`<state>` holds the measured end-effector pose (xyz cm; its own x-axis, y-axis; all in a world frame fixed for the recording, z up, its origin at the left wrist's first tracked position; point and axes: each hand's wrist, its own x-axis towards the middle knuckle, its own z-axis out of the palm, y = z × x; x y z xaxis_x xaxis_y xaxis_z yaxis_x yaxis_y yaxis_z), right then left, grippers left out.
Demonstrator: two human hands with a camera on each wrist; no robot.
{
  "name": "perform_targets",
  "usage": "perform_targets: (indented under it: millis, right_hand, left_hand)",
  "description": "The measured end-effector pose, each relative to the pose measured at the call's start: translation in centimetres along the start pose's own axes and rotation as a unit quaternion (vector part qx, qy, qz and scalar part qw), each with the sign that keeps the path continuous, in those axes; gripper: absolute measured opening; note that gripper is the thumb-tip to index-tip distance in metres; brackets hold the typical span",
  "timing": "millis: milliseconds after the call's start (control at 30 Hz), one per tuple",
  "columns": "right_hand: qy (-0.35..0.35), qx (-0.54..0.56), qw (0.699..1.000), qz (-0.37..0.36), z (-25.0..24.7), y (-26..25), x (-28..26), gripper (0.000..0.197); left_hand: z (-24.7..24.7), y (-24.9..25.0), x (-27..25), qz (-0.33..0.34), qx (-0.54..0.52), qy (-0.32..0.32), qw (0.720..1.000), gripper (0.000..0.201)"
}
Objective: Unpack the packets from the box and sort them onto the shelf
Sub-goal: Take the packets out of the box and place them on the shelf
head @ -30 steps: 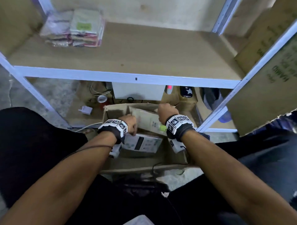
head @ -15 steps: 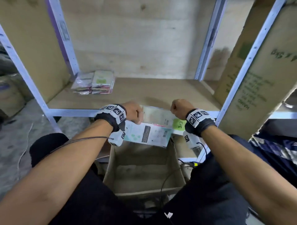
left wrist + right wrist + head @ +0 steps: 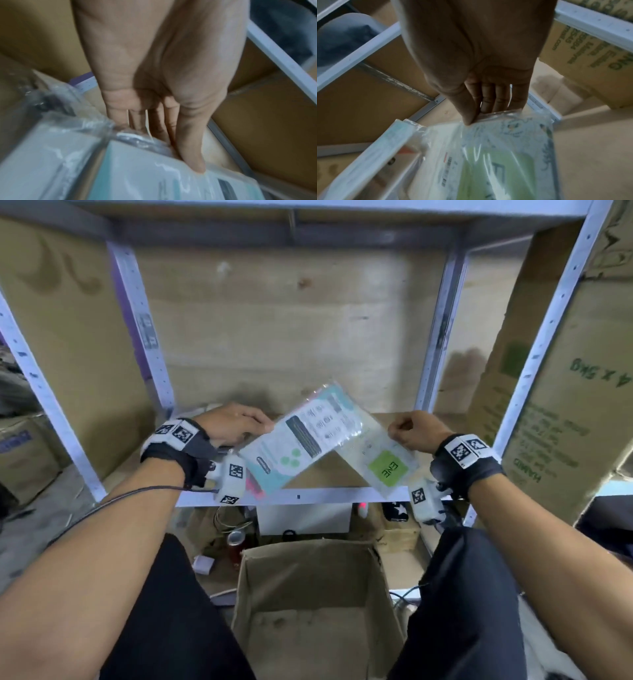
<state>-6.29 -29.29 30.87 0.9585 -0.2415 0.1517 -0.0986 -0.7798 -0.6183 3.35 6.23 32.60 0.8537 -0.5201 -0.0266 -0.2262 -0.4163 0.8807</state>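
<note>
Open cardboard box (image 3: pixel 318 604) sits nearest, between the knees. Above it, left hand (image 3: pixel 233 422) pinches the teal packet (image 3: pixel 301 440) while right hand (image 3: pixel 416 429) pinches the green-label packet (image 3: pixel 380 460), both over the shelf (image 3: pixel 308 495) front edge, corners overlapping

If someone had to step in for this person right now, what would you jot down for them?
Left hand: holds the teal-printed packet by its edge.
Right hand: pinches the green-label packet.
Both packets are in the air over the shelf, overlapping, not yet set down.
The box on the floor below looks empty.
Left to do: lay both packets on the shelf, each with its kind.
</note>
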Motion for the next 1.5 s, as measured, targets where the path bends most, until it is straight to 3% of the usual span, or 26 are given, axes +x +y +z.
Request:
perform_targets:
  millis: [167,300,400,500,633,800,933,1033,1100,1200,1300,1500]
  right_hand:
    - [-0.003,0.139,0.989,0.042,3.3,0.7,2.0,0.016]
    - [-0.034,0.209,0.975,0.06,7.7,0.8,3.7,0.018]
    - [-0.041,0.26,0.962,0.077,10.7,0.5,5.4,0.014]
    - [-0.062,0.316,0.942,0.09,12.9,-0.9,7.5,0.009]
    - [-0.088,0.375,0.918,0.096,15.5,-4.2,11.2,0.005]
    - [-0.128,0.45,0.876,0.113,18.9,-9.0,16.1,0.011]
    - [-0.155,0.477,0.854,0.137,21.8,-12.6,19.4,0.014]
    - [-0.161,0.472,0.853,0.152,24.4,-14.8,21.6,0.011]
    - [-0.167,0.466,0.855,0.155,26.1,-15.9,22.6,0.017]
    - [-0.163,0.451,0.861,0.167,28.1,-17.3,23.8,0.026]
    - [-0.17,0.438,0.868,0.159,29.5,-17.9,24.7,0.008]
    - [-0.146,0.365,0.912,0.118,31.6,-18.1,27.0,0.015]
  left_hand:
    - [-1.3,-3.8,1.6,-0.021,-0.222,0.059,0.973,0.037]
    - [-0.5,-7.3,2.7,-0.048,-0.303,0.117,0.944,0.024]
    - [-0.5,-9.8,3.9,-0.069,-0.318,0.189,0.926,0.032]
    - [-1.9,-11.4,5.1,-0.079,-0.33,0.22,0.915,0.034]
    - [-5.7,-12.6,6.7,-0.098,-0.351,0.271,0.891,0.013]
    - [-11.3,-13.6,9.2,-0.111,-0.325,0.33,0.88,0.008]
    - [-16.1,-15.7,11.4,-0.188,-0.285,0.34,0.876,0.035]
    - [-18.9,-17.7,12.3,-0.234,-0.252,0.324,0.881,0.037]
    - [-20.2,-19.2,12.6,-0.252,-0.227,0.322,0.884,0.03]
    - [-21.8,-21.6,13.0,-0.267,-0.2,0.344,0.878,0.037]
    - [-22.5,-23.3,13.7,-0.274,-0.185,0.354,0.875,0.038]
    - [-22.3,-24.5,15.9,-0.275,-0.107,0.379,0.877,0.034]
